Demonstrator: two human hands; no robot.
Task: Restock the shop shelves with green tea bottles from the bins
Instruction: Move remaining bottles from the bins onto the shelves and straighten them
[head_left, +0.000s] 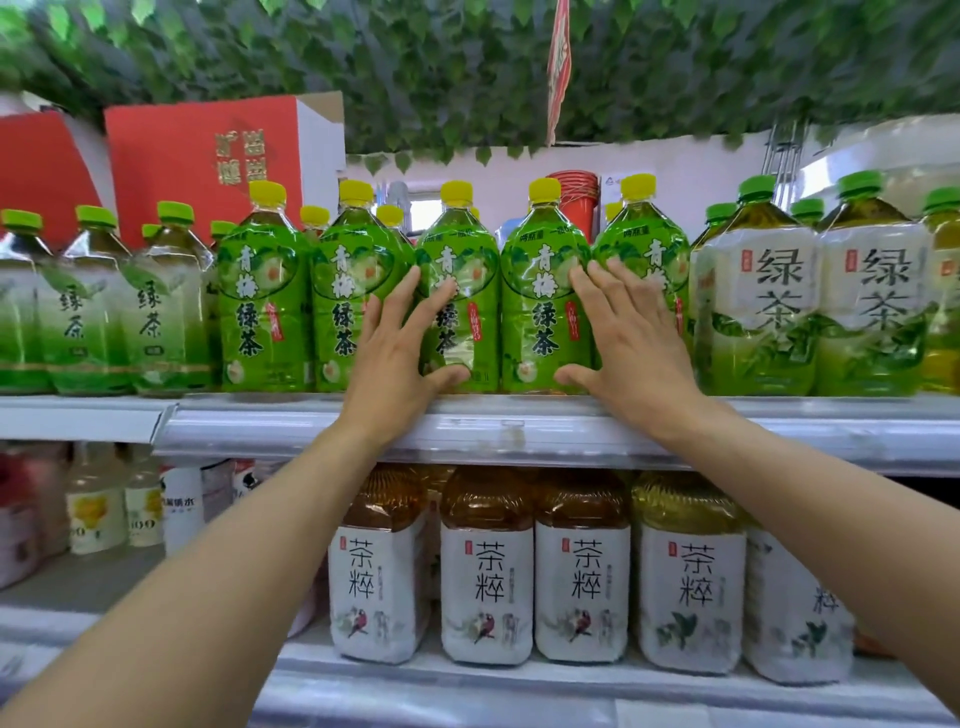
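Fingers spread wide, a person's left hand (400, 345) and right hand (626, 338) press flat against neighbouring green tea bottles (540, 312) on the upper shelf (260, 422); pushing low and evenly should square the row without toppling any.

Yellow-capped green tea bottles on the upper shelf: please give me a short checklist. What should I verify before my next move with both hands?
1. The five bright green plastic bottles with yellow caps stand upright in the front row: ok.
2. Their labels face forward: ok.
3. The left hand lies with straight fingers against the third bottle, not gripping: ok.
4. The right hand lies flat across the fourth bottle and the fifth bottle: ok.
5. The bottle bases sit behind the white shelf edge: ok.
6. Free room behind the front row: cannot tell, it is hidden.
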